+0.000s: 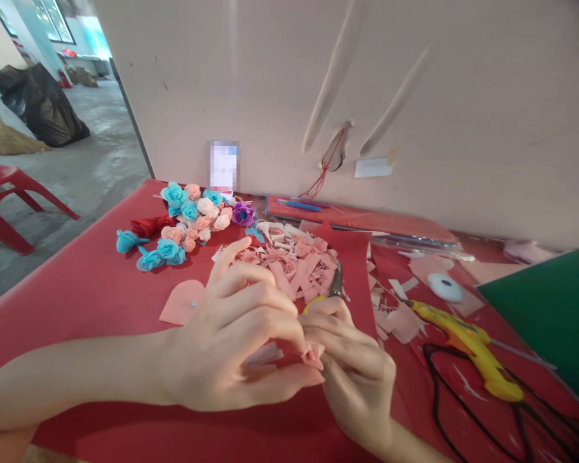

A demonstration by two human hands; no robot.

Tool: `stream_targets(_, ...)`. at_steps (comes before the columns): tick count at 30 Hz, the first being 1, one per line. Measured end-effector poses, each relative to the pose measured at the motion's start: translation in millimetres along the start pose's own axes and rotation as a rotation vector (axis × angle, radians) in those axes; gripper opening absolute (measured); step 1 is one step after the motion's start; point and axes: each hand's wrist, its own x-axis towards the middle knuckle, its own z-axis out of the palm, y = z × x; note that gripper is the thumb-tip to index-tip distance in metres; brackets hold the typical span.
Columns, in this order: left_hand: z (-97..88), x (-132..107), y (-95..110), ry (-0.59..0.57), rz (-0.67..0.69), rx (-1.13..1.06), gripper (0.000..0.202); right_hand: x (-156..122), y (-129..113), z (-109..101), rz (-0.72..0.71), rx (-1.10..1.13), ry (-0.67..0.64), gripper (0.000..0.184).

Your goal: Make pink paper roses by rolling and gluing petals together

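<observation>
Between the thumb and index finger of my left hand [251,334] sits a small pink paper flower [312,354], its petals curled. My right hand [357,366] grips the same flower from the other side, with its fingers folded in; the flower's base is hidden. Just beyond the right hand shows a tool with a dark metal tip [336,281] and a bit of yellow handle, partly covered by the fingers. A pink heart-shaped paper piece [186,302] lies left of my hands. Behind them is a heap of pink paper scraps [299,260].
Finished blue, pink, red and purple paper flowers [188,222] lie at the back left of the red table [101,276]. A phone [223,167] leans on the panel. To the right are a yellow glue gun [468,347] with black cable, a white round object [444,287] and a green sheet [550,315].
</observation>
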Motion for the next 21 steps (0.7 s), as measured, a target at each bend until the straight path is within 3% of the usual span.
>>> stream_targets(12, 0.0, 0.3, 0.7, 0.038, 0.018, 0.047, 0.015, -1.9, -1.2, 2.5, 0.066, 0.055, 0.023, 0.023)
stream_targets(17, -6.5, 2.7, -2.6, -0.005, 0.178, 0.163, 0.012, -1.8, -3.0, 4.5, 0.112, 0.078, 0.029, 0.021)
stream_targets(21, -9.1, 4.3, -4.4, 0.001, 0.226, 0.204, 0.014, -0.4, -4.9, 4.9, 0.114, 0.065, 0.029, 0.020)
